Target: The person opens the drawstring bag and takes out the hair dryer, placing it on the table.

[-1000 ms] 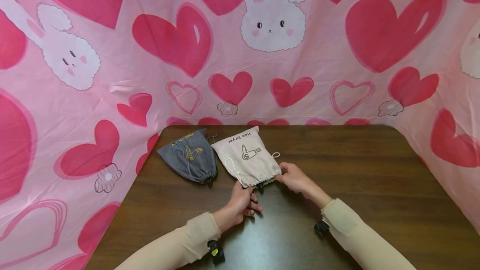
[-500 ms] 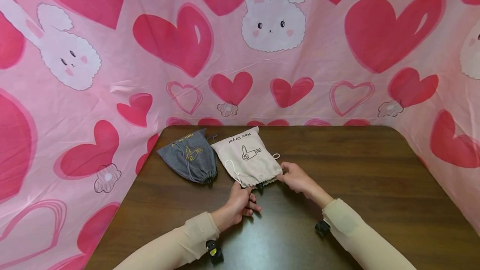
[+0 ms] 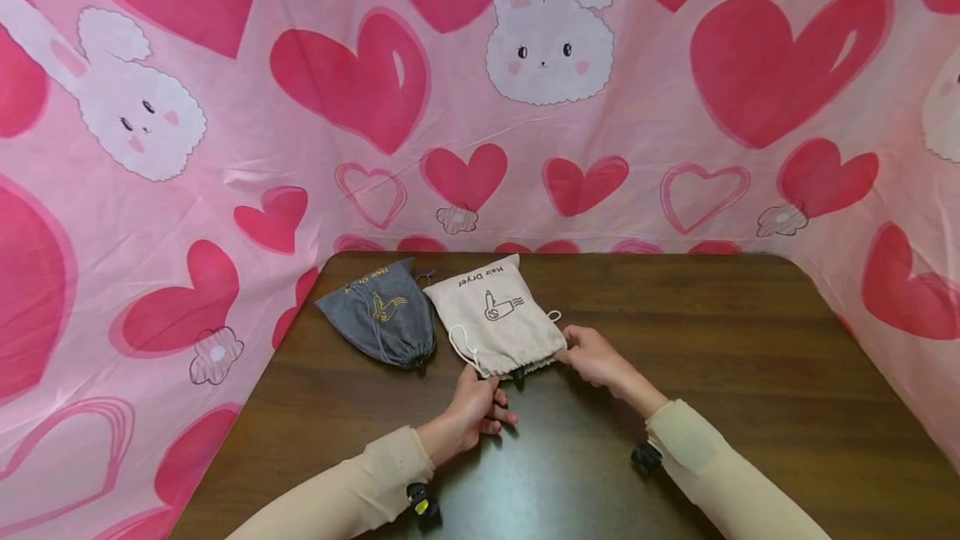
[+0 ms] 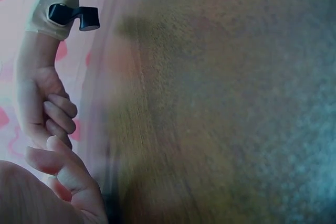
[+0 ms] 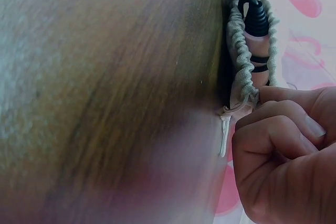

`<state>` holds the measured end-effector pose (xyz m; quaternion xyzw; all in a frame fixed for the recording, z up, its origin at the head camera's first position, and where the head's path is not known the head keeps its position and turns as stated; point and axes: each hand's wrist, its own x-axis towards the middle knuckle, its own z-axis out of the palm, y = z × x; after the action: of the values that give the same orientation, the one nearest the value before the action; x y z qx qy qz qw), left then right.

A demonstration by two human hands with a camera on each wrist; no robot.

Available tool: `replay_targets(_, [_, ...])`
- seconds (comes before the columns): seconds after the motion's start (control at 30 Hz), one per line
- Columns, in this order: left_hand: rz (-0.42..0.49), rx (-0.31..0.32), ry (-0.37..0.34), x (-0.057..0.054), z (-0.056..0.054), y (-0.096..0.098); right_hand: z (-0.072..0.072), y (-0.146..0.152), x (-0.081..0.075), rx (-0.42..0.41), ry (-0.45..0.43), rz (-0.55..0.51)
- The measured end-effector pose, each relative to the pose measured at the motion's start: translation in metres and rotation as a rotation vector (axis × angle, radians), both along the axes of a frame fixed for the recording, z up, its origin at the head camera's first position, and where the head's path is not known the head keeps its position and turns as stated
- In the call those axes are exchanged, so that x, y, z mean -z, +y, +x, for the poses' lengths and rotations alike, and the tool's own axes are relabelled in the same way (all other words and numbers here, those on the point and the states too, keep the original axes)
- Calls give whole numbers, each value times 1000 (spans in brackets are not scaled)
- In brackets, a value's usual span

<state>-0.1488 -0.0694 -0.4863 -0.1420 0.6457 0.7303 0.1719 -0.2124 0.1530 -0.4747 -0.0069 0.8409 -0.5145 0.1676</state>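
Observation:
A cream drawstring bag [image 3: 502, 307] printed "Hair Dryer" lies on the table with its gathered mouth facing me. My left hand [image 3: 474, 411] pinches the left corner of that mouth, its other fingers spread loosely. At the right corner, my right hand [image 3: 596, 357] grips the cloth between thumb and curled fingers. Through the stretched mouth, the right wrist view shows a hair dryer's pinkish handle [image 5: 257, 48] with a black ribbed cord end [image 5: 256, 20] inside. White drawstring loops [image 3: 462, 342] hang at both sides. The left wrist view shows both hands but not the bag.
A dark grey drawstring bag [image 3: 386, 315] with yellow "Hair Dryer" print lies just left of the cream one. Both rest toward the back left of the brown wooden table [image 3: 720, 332]. A pink cloth [image 3: 622, 123] with hearts and rabbits hangs around the table.
My left hand has shifted slightly left, pulling the cream bag's mouth a little wider. The right hand and the grey bag have hardly moved.

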Motion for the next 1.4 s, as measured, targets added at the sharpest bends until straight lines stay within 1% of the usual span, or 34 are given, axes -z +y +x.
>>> replay_targets(0.17, [2,8,-1,-1,0,-2,0,1,1,1,-2,-9])
replay_targets(0.4, [-6,3,-2,-1,0,-7,-1,3,2,6,-4,-13])
replay_targets(0.57, [-10,14,-2,-1,1,-9,-1,4,3,4,-1,-13])
replay_targets(0.73, [-10,10,-5,0,2,-10,0,4,2,12,0,-10])
replay_targets(1.0, [-14,4,-11,0,4,-14,1,4,-3,-1,6,8])
replay_targets(1.27, [-25,23,-2,0,6,-18,2,3,-1,-11,2,-5])
replay_targets(1.4, [-33,16,-8,1,6,-18,3,3,1,-12,13,30])
